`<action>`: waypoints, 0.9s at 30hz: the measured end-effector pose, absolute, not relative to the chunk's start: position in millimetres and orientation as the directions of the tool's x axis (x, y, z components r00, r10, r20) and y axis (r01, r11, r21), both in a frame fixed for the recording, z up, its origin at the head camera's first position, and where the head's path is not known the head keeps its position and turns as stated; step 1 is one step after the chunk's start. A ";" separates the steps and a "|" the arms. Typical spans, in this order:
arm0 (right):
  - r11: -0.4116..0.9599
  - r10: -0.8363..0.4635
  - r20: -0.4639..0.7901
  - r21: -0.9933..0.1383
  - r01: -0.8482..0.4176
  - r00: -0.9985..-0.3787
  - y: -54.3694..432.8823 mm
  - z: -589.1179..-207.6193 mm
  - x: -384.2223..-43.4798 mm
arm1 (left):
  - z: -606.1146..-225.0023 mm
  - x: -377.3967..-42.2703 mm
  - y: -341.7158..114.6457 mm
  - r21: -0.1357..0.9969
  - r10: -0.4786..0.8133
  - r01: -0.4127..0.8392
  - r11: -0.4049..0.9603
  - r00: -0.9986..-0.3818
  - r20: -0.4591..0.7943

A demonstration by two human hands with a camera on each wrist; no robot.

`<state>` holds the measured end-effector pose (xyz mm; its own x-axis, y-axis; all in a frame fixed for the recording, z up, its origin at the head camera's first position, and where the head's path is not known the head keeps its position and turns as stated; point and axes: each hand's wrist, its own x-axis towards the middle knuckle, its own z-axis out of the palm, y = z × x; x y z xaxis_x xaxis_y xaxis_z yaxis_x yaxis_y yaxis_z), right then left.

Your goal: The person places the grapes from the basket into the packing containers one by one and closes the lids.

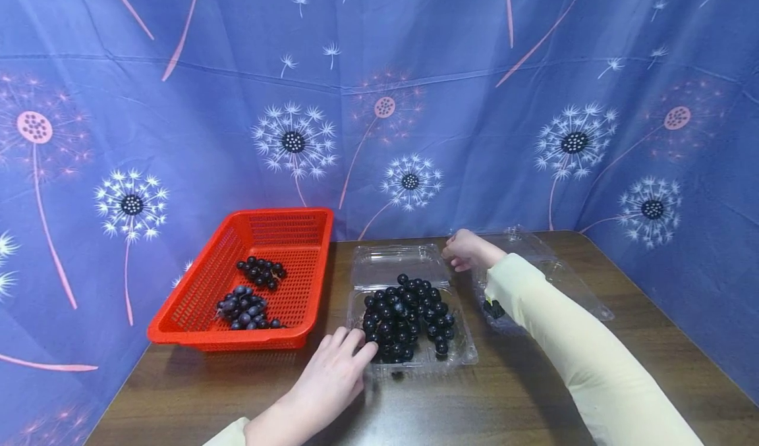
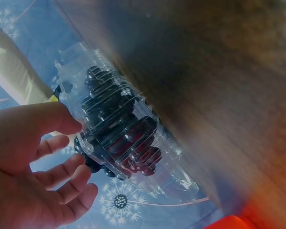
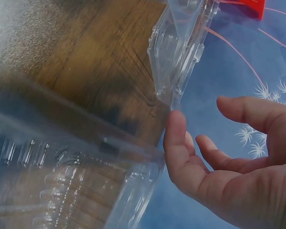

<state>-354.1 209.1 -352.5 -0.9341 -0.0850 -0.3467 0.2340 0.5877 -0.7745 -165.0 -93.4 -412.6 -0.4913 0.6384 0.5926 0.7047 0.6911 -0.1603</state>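
Dark grapes [image 1: 403, 317] in bunches are heaped inside a clear plastic clamshell box [image 1: 464, 348], whose lid [image 1: 400, 265] lies folded back toward the wall. By the front left corner of this box is my left hand [image 1: 332, 373], its fingers loosely bent. The left wrist view shows the thumb [image 2: 62, 119] near the box's edge and nothing gripped. Farther back, my right hand [image 1: 466, 250] is beside the lid's right edge. Its fingers are spread apart and hold nothing in the right wrist view; the index fingertip [image 3: 175, 123] is near clear plastic, and contact is unclear.
A red slotted basket [image 1: 320, 268] stands on the left, holding smaller grape bunches [image 1: 246, 307]. Another clear box [image 1: 575, 284] lies on the right, partly behind the right sleeve [image 1: 569, 347]. A blue dandelion-print cloth [image 1: 462, 123] hangs behind the wooden table [image 1: 415, 413].
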 end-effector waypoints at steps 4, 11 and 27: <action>0.593 -0.080 -0.341 -0.772 0.231 -0.937 206.1 -356.3 -358.5 | -413.9 -163.6 -94.9 -0.181 0.651 0.707 0.683 -0.478 0.590; 0.584 -0.099 -0.360 -0.776 0.239 -0.928 204.8 -360.4 -361.9 | -416.3 -161.8 -95.1 -0.207 0.680 0.721 0.661 -0.458 0.573; 0.607 -0.073 -0.394 -0.747 0.273 -0.916 199.0 -372.9 -361.0 | -416.4 -160.0 -95.8 -0.216 0.709 0.725 0.654 -0.487 0.511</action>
<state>-361.0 199.0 -372.9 -0.9162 -0.0733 -0.3940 0.2726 0.6067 -0.7467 -160.0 -95.8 -416.4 -0.4868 0.7087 0.5107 0.7250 0.6539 -0.2163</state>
